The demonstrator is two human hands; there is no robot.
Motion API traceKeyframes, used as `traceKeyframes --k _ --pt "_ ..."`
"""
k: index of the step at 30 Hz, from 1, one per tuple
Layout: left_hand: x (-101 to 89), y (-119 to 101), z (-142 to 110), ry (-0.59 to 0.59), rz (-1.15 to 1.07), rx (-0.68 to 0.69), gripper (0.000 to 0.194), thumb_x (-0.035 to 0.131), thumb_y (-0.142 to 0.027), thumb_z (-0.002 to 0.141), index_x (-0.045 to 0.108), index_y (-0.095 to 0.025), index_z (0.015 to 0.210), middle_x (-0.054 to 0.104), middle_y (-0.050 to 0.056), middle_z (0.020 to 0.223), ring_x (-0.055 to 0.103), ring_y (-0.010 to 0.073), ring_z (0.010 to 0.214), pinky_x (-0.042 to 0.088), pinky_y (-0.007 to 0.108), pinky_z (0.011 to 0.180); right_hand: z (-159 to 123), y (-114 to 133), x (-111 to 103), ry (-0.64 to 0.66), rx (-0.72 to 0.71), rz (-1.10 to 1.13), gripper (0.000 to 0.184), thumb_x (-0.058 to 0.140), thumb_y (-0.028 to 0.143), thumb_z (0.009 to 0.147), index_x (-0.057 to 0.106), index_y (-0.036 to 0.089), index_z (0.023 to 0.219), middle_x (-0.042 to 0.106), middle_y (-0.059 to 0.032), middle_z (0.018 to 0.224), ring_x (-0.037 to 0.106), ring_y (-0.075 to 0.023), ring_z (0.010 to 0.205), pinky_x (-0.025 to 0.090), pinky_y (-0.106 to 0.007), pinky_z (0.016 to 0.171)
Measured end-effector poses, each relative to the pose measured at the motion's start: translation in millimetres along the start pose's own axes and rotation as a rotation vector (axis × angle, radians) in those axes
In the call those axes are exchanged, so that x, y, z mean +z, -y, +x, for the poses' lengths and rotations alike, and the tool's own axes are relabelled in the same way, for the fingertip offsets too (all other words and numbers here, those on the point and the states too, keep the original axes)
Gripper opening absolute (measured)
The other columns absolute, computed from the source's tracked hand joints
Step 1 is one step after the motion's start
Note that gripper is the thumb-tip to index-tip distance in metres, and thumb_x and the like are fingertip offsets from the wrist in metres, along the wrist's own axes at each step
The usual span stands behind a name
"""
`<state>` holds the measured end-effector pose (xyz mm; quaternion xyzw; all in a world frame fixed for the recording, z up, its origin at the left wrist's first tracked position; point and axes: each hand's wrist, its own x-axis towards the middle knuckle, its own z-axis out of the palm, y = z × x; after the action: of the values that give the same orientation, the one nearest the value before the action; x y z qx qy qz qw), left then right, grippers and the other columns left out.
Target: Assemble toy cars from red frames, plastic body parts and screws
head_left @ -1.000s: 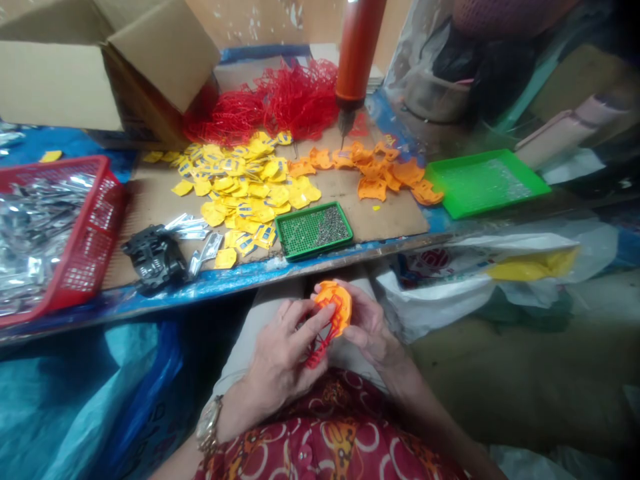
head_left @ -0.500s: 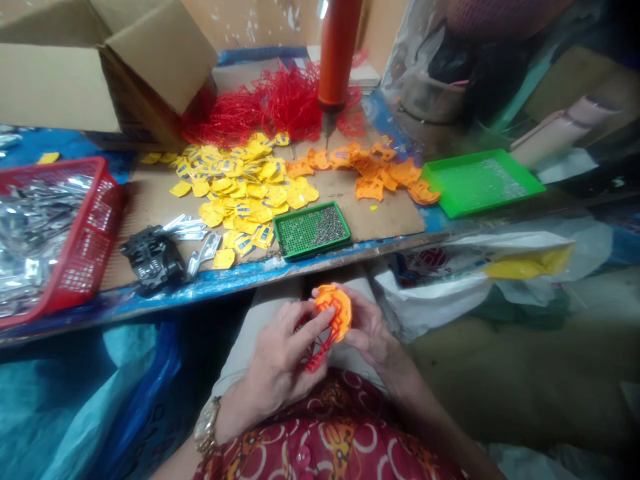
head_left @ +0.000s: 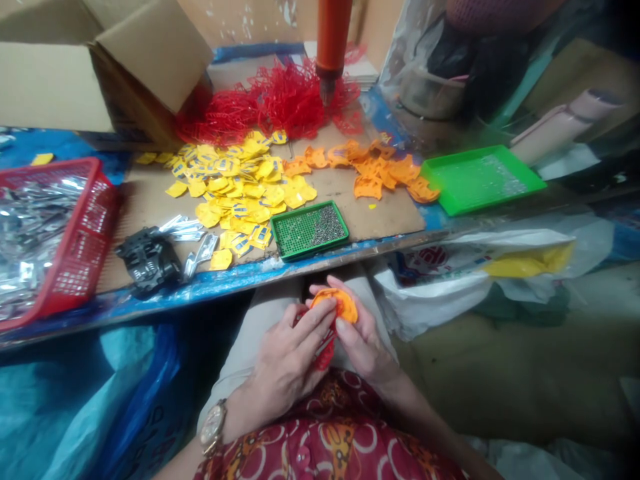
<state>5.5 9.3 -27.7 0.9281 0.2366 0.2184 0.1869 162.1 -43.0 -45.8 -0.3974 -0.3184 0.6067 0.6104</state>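
Over my lap, both hands hold one small assembly. My left hand presses its fingers onto an orange plastic piece with a red lattice part under it. My right hand grips the same orange piece from the right, thumb on top. On the table lie a heap of yellow pieces, a row of orange pieces and a tangle of red lattice parts.
A small green tray of screws sits at the table's near edge, a larger green tray to the right. An orange hanging screwdriver dangles at the back. A red basket of silver parts, a black part and a cardboard box stand on the left.
The orange piece has tilted flatter between my hands, and my fingers have closed more over it. The view has shifted slightly, and the hanging screwdriver has swung left and back.
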Motion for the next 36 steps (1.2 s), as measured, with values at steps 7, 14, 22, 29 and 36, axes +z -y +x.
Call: traceKeyframes --k 7,14,22,29,36 --pt "5.5 1 -3 -0.041 0.018 -0.021 0.063 0.059 -0.015 0.086 0.039 -0.007 0.145 0.051 0.02 0.145 0.049 0.0314 0.1 0.055 0.045 0.076 1 -3 6 -0.023 0.008 -0.015 0.051 0.053 0.034 0.096 0.038 0.03 0.145 0.048 -0.0073 0.147 0.049 -0.0245 0.135 0.032 -0.046 0.12" --pt "11.3 5 -5 -0.055 -0.04 -0.043 0.067 0.057 -0.012 0.087 0.033 -0.013 0.15 0.053 0.018 0.143 0.046 0.0329 0.111 0.054 0.048 0.084 2 2 9 -0.029 -0.039 -0.176 0.051 0.053 0.033 0.095 0.037 0.028 0.144 0.049 -0.0068 0.146 0.048 -0.022 0.134 0.035 -0.04 0.118" --pt "6.7 9 0 -0.047 -0.14 -0.145 0.054 0.058 -0.017 0.088 0.045 -0.02 0.14 0.046 0.019 0.139 0.05 0.0311 0.124 0.052 0.049 0.096 11 -3 17 -0.195 0.108 0.177 0.047 0.051 0.035 0.091 0.044 0.029 0.138 0.057 -0.0049 0.139 0.051 -0.0225 0.131 0.033 -0.044 0.118" --pt "12.8 13 2 -0.209 -0.194 -0.12 0.052 0.063 -0.025 0.086 0.044 -0.017 0.134 0.064 0.015 0.115 0.062 0.026 0.099 0.055 0.041 0.082 16 5 23 -0.254 0.162 0.288 0.047 0.052 0.034 0.086 0.049 0.027 0.133 0.06 -0.005 0.135 0.052 -0.0246 0.131 0.023 -0.047 0.124" --pt "16.1 11 1 -0.163 -0.086 -0.098 0.044 0.061 -0.022 0.087 0.051 -0.018 0.13 0.061 0.018 0.126 0.06 0.0282 0.106 0.055 0.044 0.084 17 0 21 -0.245 0.172 0.265 0.055 0.05 0.038 0.088 0.042 0.03 0.142 0.057 -0.0043 0.139 0.051 -0.0243 0.132 0.033 -0.047 0.119"
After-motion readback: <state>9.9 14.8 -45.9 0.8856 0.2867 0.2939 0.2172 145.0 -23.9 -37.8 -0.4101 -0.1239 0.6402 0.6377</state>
